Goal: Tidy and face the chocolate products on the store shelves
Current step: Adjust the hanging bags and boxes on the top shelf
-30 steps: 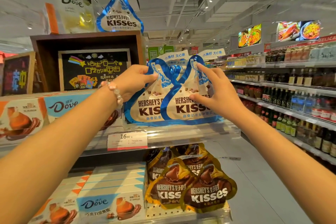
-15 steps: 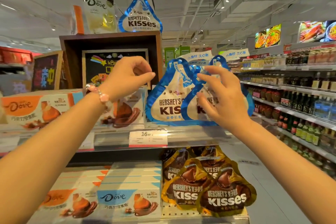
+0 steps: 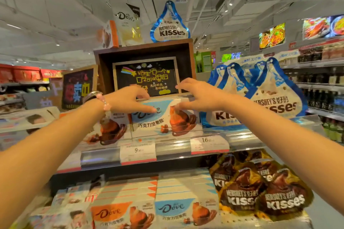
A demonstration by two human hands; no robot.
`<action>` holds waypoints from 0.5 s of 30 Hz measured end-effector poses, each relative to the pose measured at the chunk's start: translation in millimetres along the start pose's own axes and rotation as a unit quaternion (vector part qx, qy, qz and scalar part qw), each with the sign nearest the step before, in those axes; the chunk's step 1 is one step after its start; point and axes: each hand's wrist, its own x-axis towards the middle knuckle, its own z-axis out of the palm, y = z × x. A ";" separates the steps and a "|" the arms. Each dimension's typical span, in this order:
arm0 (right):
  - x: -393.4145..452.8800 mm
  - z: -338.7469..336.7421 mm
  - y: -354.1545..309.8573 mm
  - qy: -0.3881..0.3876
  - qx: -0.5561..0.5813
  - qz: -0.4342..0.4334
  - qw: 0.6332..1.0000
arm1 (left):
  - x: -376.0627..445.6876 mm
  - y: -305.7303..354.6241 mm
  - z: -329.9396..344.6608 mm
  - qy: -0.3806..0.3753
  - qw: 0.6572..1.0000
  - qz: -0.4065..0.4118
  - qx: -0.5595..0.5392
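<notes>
On the upper clear-fronted shelf [image 3: 240, 140], dead centre of view, sits the pale blue and white flat cardboard Dove chocolate box [image 3: 163, 119], standing on edge and facing out, with an orange-trimmed Dove box [image 3: 109, 128] touching it at its 9 o'clock and the blue-and-white teardrop Hershey's Kisses foil bags [image 3: 275, 102] just beside it at 3 o'clock. Down at 6 o'clock the lower shelf holds more stacked Dove boxes [image 3: 184, 208] and brown-and-gold Kisses bags [image 3: 260, 193]. Both hands are on the blue box: the left hand [image 3: 128, 99], pink bead bracelet on the wrist, pinches the top left edge with fingers curled over it, and the right hand [image 3: 197, 96] grips the top right edge the same way, thumb on the front face, so hands a bit apart, one per top corner. Pretty blurry though, so I can't tell how deep the fingers go behind. My guess is this box is light and stiff, glossy so a bit slippery, and the thin card could dent if squeezed. Top corners look like the sensible place to hold it for squaring up, way easier than those floppy foil bags.
</notes>
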 end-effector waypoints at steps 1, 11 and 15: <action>4.1 -0.5 -3.9 -0.025 0.005 0.013 1.000 | -0.9 -4.7 -0.4 -0.010 1.000 0.005 0.005; 23.8 -21.7 -3.4 -0.178 0.117 0.114 0.970 | -2.6 -33.3 0.3 -0.021 0.994 0.040 -0.098; 31.2 -30.6 -4.6 -0.228 0.102 0.125 0.960 | 0.3 -37.6 1.3 -0.022 0.988 0.034 -0.146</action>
